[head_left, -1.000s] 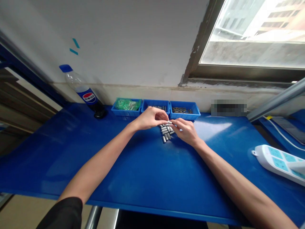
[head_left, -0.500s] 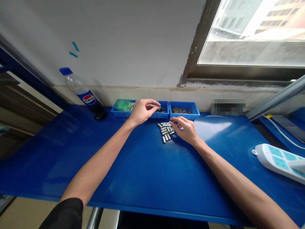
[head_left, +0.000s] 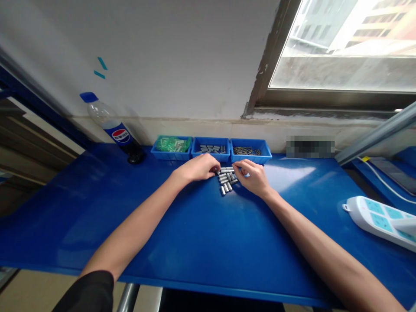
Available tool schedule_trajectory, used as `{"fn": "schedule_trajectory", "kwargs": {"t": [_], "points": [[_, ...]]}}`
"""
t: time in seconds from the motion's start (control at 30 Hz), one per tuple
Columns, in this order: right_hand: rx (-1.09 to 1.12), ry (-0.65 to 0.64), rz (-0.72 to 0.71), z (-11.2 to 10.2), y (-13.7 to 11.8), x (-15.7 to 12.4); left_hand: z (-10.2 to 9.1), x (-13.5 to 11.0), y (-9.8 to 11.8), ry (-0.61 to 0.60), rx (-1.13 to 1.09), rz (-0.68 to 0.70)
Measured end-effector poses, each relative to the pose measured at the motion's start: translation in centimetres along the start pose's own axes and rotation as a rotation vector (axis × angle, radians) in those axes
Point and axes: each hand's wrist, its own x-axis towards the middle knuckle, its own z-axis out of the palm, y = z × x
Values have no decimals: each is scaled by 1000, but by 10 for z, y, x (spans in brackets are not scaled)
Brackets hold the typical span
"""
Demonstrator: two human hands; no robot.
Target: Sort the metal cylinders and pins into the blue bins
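A loose cluster of small silvery metal pieces (head_left: 226,180) lies on the blue table (head_left: 201,242), between the left hand (head_left: 203,167) and the right hand (head_left: 251,175). The pieces are short, straight and shiny, lying on their sides. Several point roughly crosswise in the middle and at the far edge; at the near end, three slant side by side. Fingers partly hide the outer ones.
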Motion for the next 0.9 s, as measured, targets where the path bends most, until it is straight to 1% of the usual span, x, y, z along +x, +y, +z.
{"fn": "schedule_trajectory", "kwargs": {"t": [0.13, 0.23, 0.3, 0.47, 0.6, 0.7, 0.8, 0.9], "points": [[6, -3, 5, -1, -1, 1, 1, -3, 3, 10, 140, -54], [5, -11, 8, -1, -1, 1, -2, -4, 8, 15, 159, -70], [6, -13, 10, -1, -1, 0, -4, -4, 11, 49, 86, -58], [22, -26, -5, -1, -2, 0, -9, 0, 16, 245, -264, 30], [-2, -61, -56, -2, -1, -2, -9, 0, 20, 350, -374, 51], [1, -62, -63, -2, 1, -2, -9, -1, 21, 356, -452, 54], [4, -65, -78, -2, 1, -2, -10, -2, 22, 323, -518, 48], [-9, -73, -86, -2, 1, -2, -11, -2, 22, 299, -531, 41]]}}
